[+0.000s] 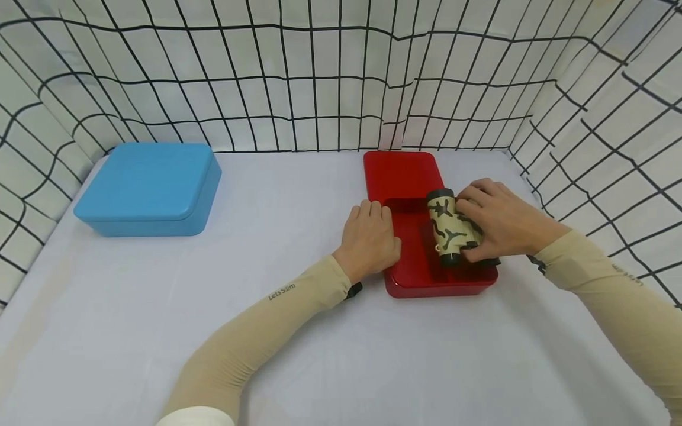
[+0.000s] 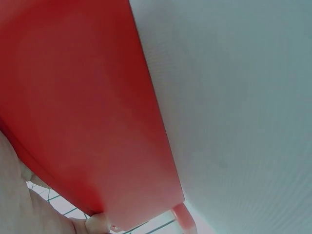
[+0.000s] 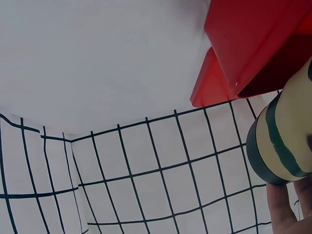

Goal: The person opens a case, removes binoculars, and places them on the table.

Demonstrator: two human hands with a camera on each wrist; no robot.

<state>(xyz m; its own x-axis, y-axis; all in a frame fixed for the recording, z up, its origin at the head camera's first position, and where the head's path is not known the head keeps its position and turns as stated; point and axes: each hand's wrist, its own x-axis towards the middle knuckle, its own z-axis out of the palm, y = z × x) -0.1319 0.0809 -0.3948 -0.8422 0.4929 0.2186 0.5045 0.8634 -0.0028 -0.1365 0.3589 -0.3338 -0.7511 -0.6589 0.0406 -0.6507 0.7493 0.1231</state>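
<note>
My right hand [image 1: 501,219] grips a pair of camouflage-patterned binoculars [image 1: 443,220] from the right side, its fingers and thumb spread around the body. The binoculars overlap the right part of an open red box [image 1: 437,290] in the head view; in the right wrist view their dark-rimmed end [image 3: 273,141] shows beside the box's wall. My left hand [image 1: 369,242] holds the box's left wall, with fingers curled over the rim. That red wall [image 2: 87,97] fills much of the left wrist view. Behind the box, its red lid [image 1: 402,171] is swung back.
A blue box [image 1: 151,183] with its lid closed sits at the far left of the white table [image 1: 288,207]. White panels with a black grid [image 1: 319,89] rise along the back and both sides.
</note>
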